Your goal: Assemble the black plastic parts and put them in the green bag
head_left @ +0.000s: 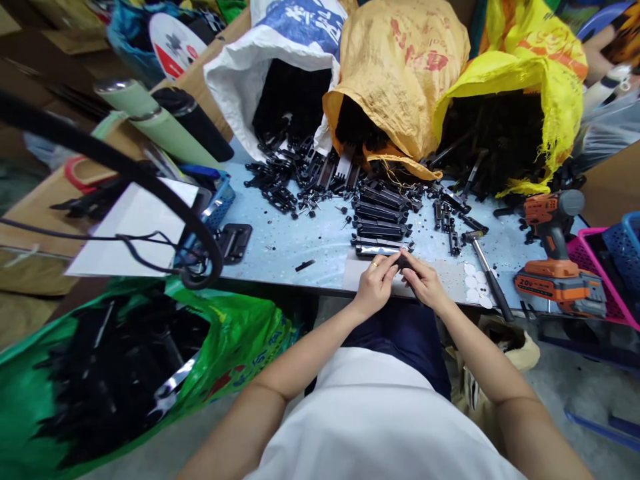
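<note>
My left hand (377,283) and my right hand (424,279) meet at the front edge of the blue work table (280,257). Between their fingertips is a small black part (401,262), mostly covered by the fingers, so its exact shape cannot be made out. Both hands are closed on it. Just beyond them lies a stack of long black plastic pieces (383,217) side by side, the nearest one with a shiny strip. A pale flat sheet (353,270) lies under and beside the hands.
White, orange and yellow sacks (400,80) spill black parts at the back. A hammer (487,270), white discs (477,283) and an orange cordless drill (555,253) are on the right. A green bag (240,327) of black parts stands lower left; a black cable arm (150,173) crosses the left.
</note>
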{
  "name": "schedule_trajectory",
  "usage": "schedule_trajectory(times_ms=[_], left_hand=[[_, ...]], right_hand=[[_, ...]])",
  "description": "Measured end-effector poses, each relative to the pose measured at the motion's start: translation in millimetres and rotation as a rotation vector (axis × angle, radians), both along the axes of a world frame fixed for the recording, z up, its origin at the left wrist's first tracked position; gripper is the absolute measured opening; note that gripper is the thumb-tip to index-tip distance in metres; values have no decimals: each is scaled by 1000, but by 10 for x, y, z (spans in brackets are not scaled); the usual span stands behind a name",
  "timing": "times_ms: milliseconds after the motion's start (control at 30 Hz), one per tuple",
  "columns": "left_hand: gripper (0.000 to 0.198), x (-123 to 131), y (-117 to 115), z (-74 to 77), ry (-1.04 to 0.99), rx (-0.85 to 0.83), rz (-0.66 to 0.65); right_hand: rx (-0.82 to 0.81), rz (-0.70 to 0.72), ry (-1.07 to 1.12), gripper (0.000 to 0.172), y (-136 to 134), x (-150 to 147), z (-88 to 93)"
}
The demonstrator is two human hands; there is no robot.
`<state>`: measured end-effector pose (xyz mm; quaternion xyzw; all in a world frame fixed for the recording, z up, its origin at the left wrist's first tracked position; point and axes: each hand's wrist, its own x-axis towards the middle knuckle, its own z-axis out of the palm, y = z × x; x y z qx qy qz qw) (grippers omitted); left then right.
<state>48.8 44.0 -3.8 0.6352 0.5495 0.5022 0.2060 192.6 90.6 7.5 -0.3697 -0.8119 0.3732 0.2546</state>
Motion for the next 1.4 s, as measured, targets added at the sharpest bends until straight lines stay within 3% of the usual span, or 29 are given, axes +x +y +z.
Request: schedule_trajectory(times_ms=[100, 167, 267, 333, 400, 467, 567, 667, 767, 933, 1033, 1100, 1167, 1233, 1400], left_hand=[[38, 25, -92, -106, 47, -207, 162], [40, 32, -142, -146, 191, -309, 194], [45, 6, -104, -126, 523, -276, -39], [42, -5, -9, -75, 694, -223, -249], [41, 1, 90, -17, 809, -215, -381], [41, 5, 150, 27, 887, -229, -421], [39, -41, 167, 48, 945, -246, -368], [38, -140, 184, 39, 950, -290, -283], [37, -212, 258, 26, 921, -370, -250], [34, -279, 311, -9, 863, -399, -239], [34, -336, 234, -14, 855, -400, -229], [37, -339, 193, 2, 819, -371, -283], [41, -289, 192, 27, 765, -342, -371], [44, -201, 225, 53, 734, -349, -423], [61, -60, 293, 62, 753, -358, -388]], right_hand=[[61, 20, -213, 45, 358, 94, 40], [125, -127, -359, 41, 753, 199, 107], [265, -485, -465, 37, 1460, 372, 219], [267, -727, -502, 35, 1884, 450, 272], [214, -908, -528, 37, 2198, 487, 297], [143, -987, -537, 42, 2394, 499, 298], [55, -999, -458, 48, 2513, 511, 288], [72, -1033, -291, 47, 2452, 536, 305], [148, -900, -183, 40, 2168, 567, 353], [102, -312, -249, 34, 1223, 733, 439], [175, 128, -399, 32, 627, 845, 440], [227, 324, -543, 30, 339, 854, 394], [284, 381, -698, 30, 165, 805, 317], [327, 346, -816, 31, 87, 724, 231], [369, 253, -912, 32, 44, 571, 149]])
